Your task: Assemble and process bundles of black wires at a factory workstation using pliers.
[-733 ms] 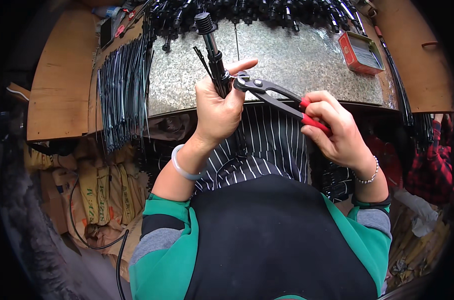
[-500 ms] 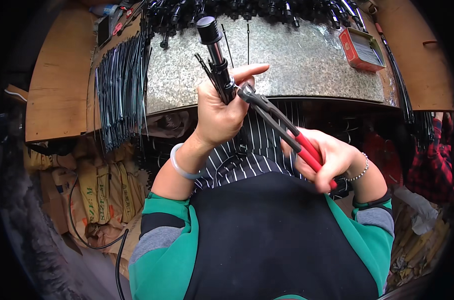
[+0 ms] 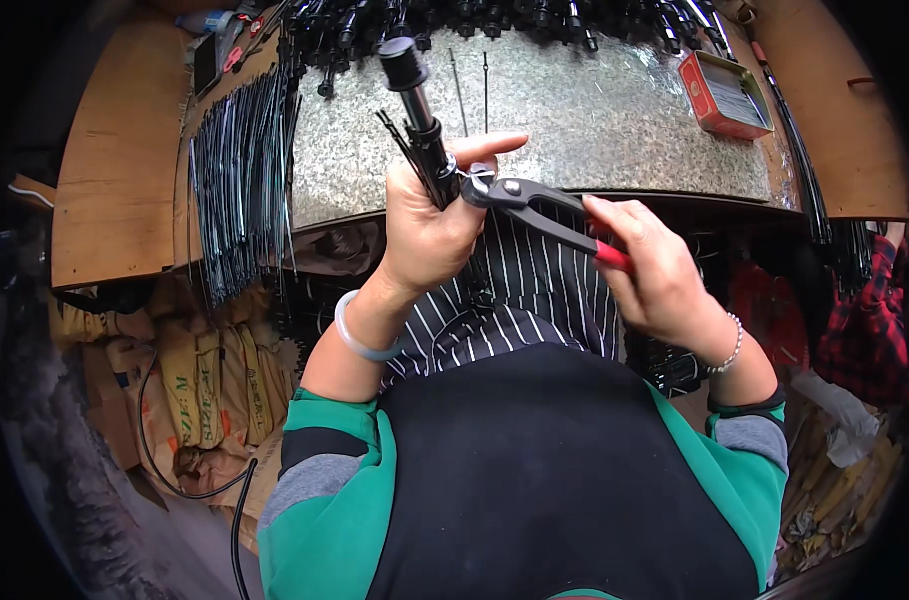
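My left hand (image 3: 429,225) grips a black cylindrical part (image 3: 419,110) that stands upright in front of my chest, with thin black cable ties (image 3: 399,140) sticking out beside it. My right hand (image 3: 654,270) holds red-handled pliers (image 3: 534,205). The pliers' jaws sit against the black part just above my left thumb. Both hands hover over the near edge of a speckled stone worktop (image 3: 594,120).
A thick bundle of black cable ties (image 3: 236,170) hangs over the worktop's left end. Several black parts (image 3: 494,20) lie along the far edge. A red tin (image 3: 726,95) sits at the right. Wooden boards (image 3: 114,160) flank the worktop; sacks (image 3: 189,390) lie lower left.
The pliers swung from level down to the right, then back up, with the jaws now at the black part. My left hand tilted the part slightly leftward.
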`<state>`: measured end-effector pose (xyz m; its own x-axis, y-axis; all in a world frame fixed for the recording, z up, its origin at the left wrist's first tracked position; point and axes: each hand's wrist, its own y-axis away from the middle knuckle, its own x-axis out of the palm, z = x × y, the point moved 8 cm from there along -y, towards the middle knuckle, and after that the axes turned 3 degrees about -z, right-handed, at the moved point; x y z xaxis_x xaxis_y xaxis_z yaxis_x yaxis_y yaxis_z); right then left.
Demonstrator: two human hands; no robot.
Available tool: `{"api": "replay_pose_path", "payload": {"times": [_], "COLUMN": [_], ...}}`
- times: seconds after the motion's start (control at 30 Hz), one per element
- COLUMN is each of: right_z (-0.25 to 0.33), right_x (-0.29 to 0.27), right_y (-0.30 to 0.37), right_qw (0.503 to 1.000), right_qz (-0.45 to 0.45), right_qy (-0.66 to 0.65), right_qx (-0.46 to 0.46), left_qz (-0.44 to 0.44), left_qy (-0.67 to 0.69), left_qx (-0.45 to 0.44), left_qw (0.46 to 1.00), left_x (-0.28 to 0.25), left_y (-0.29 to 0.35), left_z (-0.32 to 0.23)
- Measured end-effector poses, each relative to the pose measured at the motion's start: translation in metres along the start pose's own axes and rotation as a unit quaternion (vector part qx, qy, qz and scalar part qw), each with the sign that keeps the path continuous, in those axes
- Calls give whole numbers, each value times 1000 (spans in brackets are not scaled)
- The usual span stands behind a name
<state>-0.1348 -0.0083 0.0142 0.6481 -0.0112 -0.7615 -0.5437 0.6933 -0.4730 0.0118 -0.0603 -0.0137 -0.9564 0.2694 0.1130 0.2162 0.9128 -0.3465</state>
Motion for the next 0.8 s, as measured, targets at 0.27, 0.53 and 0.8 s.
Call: {"api": "replay_pose_path", "payload": {"times": [0.27,0.53,0.8], "right_z": [-16,-22,-25], "right_x": [29,29,25], "right_y": [12,10,13], "right_qw": [946,952,974], "right_qz": [150,176,83], "right_qy": [-216,-187,-168], "right_qx": [187,169,130], "left_qz": [-2,-24,-36], "left_qy": [10,-14,-44], "left_qx": [-4,-58,-60], "left_qw": [1000,998,997], "left_x": [0,-2,-1], "left_y": [-1,-1,0], "left_z": [4,12,8]}}
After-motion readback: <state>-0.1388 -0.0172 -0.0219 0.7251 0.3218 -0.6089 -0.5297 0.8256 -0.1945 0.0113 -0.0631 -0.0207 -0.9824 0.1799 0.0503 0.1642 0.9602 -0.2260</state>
